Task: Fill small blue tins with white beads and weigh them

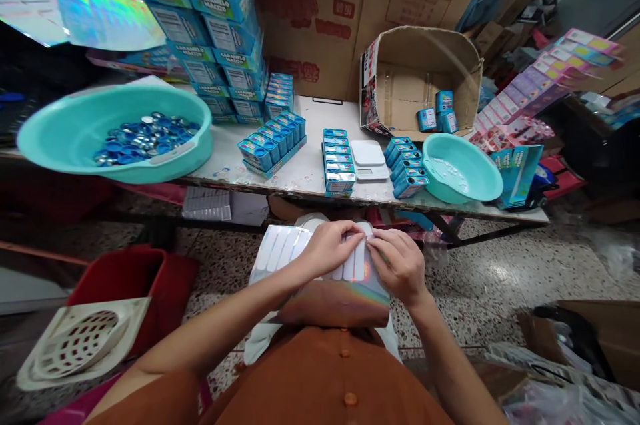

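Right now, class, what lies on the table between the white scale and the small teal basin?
A row of small blue boxes; the head view shows it.

"Where're our hands?"
"L hand [333, 245] & R hand [400, 262] r out in front of us, fingertips v. close together."
"Fingers?"
"Bent, thumbs pinched in twd index tips, both sides."
"Arms?"
"L forearm [225, 315] slants in from lower L, R forearm [450, 352] from lower R."

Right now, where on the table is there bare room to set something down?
Bare: between large basin and angled box tray; between that tray and the box row left of the scale. Crowded: scale through small basin, packed nearly edge to edge.
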Demonstrator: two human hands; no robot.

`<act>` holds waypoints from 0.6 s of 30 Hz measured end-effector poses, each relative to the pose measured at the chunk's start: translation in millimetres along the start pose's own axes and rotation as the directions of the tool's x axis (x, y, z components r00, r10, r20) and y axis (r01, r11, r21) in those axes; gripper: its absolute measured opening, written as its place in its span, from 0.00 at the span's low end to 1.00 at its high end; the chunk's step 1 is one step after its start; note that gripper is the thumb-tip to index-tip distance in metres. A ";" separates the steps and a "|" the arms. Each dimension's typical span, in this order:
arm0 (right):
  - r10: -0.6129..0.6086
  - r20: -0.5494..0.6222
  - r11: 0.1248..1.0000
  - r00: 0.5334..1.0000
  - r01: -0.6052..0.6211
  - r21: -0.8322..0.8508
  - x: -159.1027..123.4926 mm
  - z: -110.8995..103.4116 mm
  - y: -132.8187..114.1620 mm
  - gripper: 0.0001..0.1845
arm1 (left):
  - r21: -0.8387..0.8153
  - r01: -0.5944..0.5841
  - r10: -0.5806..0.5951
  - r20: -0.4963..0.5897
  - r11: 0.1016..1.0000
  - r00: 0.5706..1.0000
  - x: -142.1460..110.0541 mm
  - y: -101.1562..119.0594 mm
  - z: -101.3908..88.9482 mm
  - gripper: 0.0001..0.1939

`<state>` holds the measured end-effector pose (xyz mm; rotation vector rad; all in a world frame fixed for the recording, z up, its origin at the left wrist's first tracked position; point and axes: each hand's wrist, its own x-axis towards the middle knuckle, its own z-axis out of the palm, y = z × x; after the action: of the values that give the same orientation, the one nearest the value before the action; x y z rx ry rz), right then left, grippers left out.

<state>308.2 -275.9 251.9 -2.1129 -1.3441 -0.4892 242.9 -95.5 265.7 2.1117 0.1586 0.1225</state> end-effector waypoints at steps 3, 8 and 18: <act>0.033 0.049 0.996 0.998 -0.037 0.081 7.0 -1.4 -0.6 0.08 | 0.051 -0.011 0.012 -0.009 0.999 1.000 3.0 -4.9 2.0 0.11; 0.190 0.096 0.938 0.977 -0.209 0.275 21.3 -14.6 0.2 0.04 | 0.097 0.035 -0.033 -0.016 0.995 0.999 16.7 -30.2 11.1 0.11; 0.629 0.081 0.598 0.773 -0.548 0.584 79.9 -25.8 41.3 0.13 | 0.100 -0.106 0.095 0.108 0.989 0.990 23.4 -71.4 13.8 0.08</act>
<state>379.6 -250.6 306.8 -1.7956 -0.5207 0.0753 263.5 -66.6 198.1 2.2268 -0.0034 0.0660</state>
